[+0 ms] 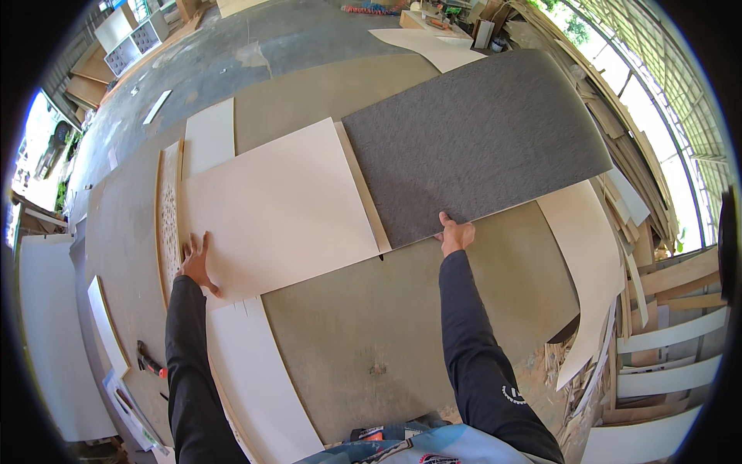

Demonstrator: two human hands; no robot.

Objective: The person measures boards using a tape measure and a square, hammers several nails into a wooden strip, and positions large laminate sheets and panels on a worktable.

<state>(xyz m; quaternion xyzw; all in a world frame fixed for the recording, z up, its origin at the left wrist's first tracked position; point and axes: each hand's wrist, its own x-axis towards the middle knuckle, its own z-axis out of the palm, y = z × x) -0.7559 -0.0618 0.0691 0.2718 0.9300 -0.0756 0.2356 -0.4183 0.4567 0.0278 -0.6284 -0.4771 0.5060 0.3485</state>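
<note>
Panel (pixel 479 139) – grey, speckled, matte – pinched at its near edge by our right hand (pixel 456 234); left hand (pixel 198 263) lies spread on the cream sheet (pixel 278 209).

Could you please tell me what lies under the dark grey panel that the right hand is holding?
The grey panel overlaps the cream sheet and a pale strip edge, above the brown worktable. Anything else beneath is covered.
</note>
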